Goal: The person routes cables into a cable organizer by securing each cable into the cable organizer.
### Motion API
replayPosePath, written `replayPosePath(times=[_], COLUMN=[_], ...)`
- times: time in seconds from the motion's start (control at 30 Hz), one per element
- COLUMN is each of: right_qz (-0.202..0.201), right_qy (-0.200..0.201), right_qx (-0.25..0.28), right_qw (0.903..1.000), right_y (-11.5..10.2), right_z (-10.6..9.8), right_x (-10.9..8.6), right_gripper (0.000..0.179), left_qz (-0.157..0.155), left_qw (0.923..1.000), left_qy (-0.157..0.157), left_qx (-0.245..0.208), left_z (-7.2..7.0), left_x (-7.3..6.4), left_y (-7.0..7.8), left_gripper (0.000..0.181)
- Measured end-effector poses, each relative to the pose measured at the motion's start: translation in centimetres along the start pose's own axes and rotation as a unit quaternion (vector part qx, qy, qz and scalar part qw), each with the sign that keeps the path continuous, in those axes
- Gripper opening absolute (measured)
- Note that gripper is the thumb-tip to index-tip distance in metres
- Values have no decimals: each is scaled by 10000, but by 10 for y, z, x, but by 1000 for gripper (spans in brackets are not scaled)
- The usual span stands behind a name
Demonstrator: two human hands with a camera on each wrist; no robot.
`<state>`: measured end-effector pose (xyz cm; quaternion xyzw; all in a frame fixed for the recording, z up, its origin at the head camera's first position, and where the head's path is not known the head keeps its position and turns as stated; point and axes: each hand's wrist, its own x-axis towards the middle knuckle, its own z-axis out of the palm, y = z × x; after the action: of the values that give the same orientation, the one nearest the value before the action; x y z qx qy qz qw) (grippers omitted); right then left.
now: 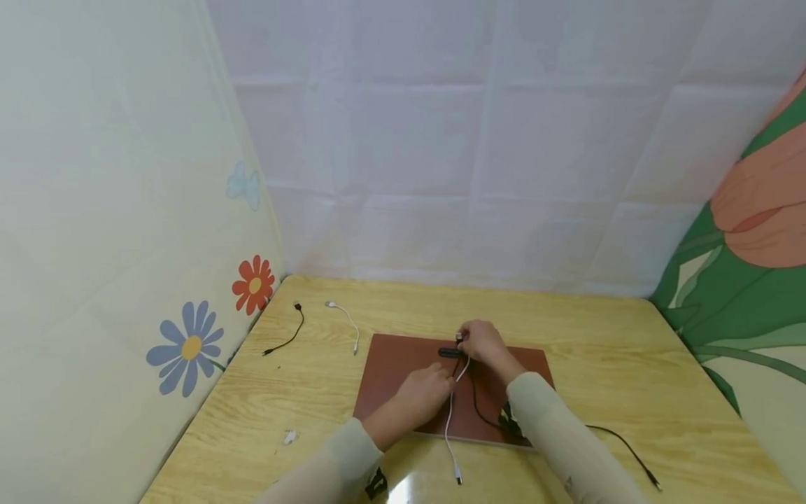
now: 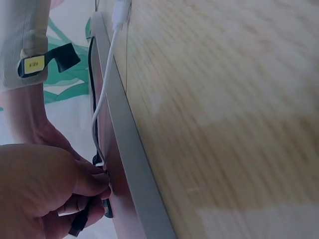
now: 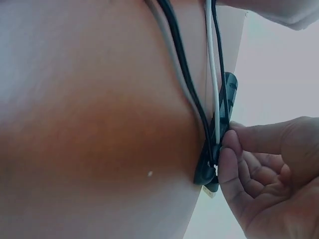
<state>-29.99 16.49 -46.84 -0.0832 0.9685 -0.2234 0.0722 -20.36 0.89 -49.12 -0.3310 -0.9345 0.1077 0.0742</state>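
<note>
A black cable holder (image 1: 449, 353) stands on the brown board (image 1: 390, 364). My right hand (image 1: 481, 341) is at the holder, thumb and index finger pinching the white cable (image 1: 450, 427) at its slots. A small dark plug (image 1: 460, 337) shows beside those fingertips. Nearer me, my left hand (image 1: 427, 390) pinches a short black cable, whose plug (image 2: 79, 224) sticks out below the fingers in the left wrist view. From the holder the white cable runs down past the left hand to its white plug (image 1: 457, 476) over the front edge. Another black cable (image 1: 476, 402) runs from the holder toward the right sleeve.
On the table's left lie a short black cable (image 1: 292, 338), a short white cable (image 1: 352, 325) and a small white piece (image 1: 290, 437). The end of a black cable (image 1: 630, 448) lies to the right of the board. A pale wall cloth (image 1: 403, 140) hangs behind the table.
</note>
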Motion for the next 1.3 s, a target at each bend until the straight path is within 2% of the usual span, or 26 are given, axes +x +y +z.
replayPosePath(times=[0.27, 0.4, 0.5, 0.63, 0.7, 0.87, 1.03, 1.3], right_qz=[52, 59, 81, 124, 180, 228, 43, 7], right_qy=[-125, -147, -86, 93, 170, 305, 397, 262], right_qx=[-244, -228, -190, 1, 109, 130, -69, 130], right_qw=[9996, 9996, 9998, 9999, 9996, 9992, 9992, 9996], right_y=[-5, -9, -11, -13, -13, -11, -9, -5], right_z=[-5, -4, -2, 2, 3, 4, 3, 3], right_x=[4, 3, 1, -2, -4, -9, -12, -21], right_gripper=[6, 10, 6, 24, 26, 14, 14, 15], left_qz=[-22, -13, -52, -102, -127, -146, -191, -337], left_qw=[9999, 9997, 9992, 9987, 9982, 9959, 9942, 9907], left_qy=[-51, 30, 37, -29, -73, -97, -48, -44], left_qx=[-112, -261, -391, -489, -576, -891, -1055, -1320], left_z=[-5, -5, -4, -3, -1, 0, -2, -5], left_x=[-4, -8, -11, -17, -20, -25, -28, -34], left_y=[-5, -10, -13, -17, -19, -21, -21, -20], left_gripper=[4, 7, 11, 14, 15, 18, 19, 19])
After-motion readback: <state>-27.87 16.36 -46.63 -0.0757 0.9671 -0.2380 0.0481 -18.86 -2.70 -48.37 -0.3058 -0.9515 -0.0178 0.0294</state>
